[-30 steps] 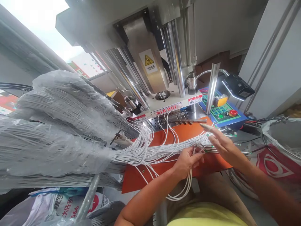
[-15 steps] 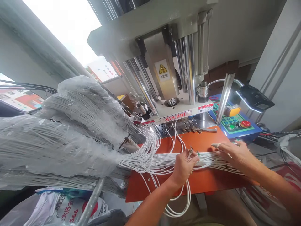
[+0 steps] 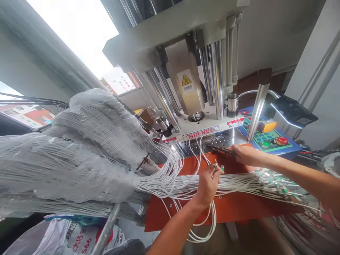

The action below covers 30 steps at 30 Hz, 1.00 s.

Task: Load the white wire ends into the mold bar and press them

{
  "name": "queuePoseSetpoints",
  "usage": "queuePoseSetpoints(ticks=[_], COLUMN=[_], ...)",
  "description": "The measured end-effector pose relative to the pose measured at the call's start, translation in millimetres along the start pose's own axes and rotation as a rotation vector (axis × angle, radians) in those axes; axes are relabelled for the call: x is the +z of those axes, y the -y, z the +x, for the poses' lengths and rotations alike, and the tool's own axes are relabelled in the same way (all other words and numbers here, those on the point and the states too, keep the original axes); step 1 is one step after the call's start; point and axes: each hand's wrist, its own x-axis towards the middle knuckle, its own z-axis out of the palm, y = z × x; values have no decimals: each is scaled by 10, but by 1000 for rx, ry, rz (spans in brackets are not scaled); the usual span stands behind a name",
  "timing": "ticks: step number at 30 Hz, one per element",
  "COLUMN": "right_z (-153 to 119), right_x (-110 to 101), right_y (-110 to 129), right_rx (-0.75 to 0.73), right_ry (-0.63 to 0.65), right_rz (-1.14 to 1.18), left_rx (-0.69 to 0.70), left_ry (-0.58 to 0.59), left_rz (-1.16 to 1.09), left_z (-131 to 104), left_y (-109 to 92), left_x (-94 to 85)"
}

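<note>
Head view: the left hand point(image 3: 208, 184) pinched cable ends point(image 3: 216, 166) upward, seemingly to clear the bundle point(image 3: 233, 182) across the board point(image 3: 228, 202); the right hand point(image 3: 247, 156) gripped a bar point(image 3: 223, 150) before the press point(image 3: 183, 88).

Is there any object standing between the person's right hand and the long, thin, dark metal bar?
Nothing visible: the right hand has its fingers directly on the nearer end of the long, thin, dark metal bar.

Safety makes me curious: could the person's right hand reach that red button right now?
Probably yes: the right hand is near the red button, with nothing visible between them; the metal post stands left of the button. It might first leave the metal bar it touches.
</note>
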Motion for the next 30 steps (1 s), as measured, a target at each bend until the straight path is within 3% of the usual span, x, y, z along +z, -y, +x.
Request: queuePoseSetpoints(ticks=[6, 10, 21, 30], right_z=[-505, -679, -683, -693], right_x=[-190, -356, -312, -227], right_y=[433, 613, 579, 574], right_rx=[211, 241, 228, 223], right_ry=[199, 203, 173, 150], right_rz=[337, 498, 479, 403], left_rx=[65, 76, 108, 105], left_ry=[149, 203, 136, 116], left_rz=[54, 81, 225, 264], left_z=[4, 20, 41, 16], left_y=[-34, -41, -46, -18], left_x=[103, 200, 351, 368])
